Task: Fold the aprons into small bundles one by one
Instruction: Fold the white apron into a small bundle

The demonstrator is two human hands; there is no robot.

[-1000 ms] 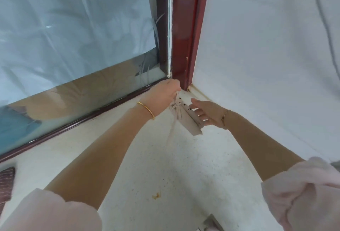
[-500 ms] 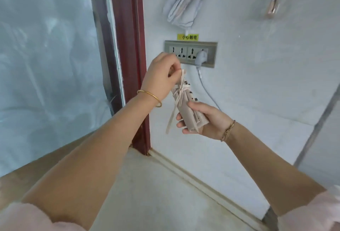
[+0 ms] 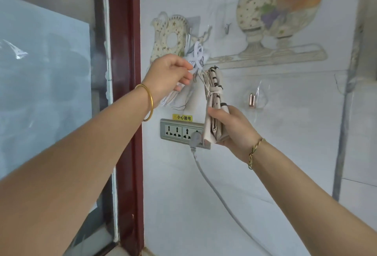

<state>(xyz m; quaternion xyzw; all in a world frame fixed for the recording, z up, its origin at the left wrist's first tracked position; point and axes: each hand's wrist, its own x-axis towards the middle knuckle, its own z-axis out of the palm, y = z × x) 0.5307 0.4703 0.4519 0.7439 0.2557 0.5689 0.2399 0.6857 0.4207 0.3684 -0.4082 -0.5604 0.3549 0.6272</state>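
We read one sign only: a small yellow label (image 3: 182,117) stuck on the wall (image 3: 265,174), just above the socket panel (image 3: 177,133) and just left of the bundle (image 3: 214,100). It bore four black characters in a single row, 小心触电. A small mark stood at its left end, before the characters, too blurred for us to make out. The dark marks printed on the bundle looked like strokes of a pattern, and we could not tell whether any were letters.
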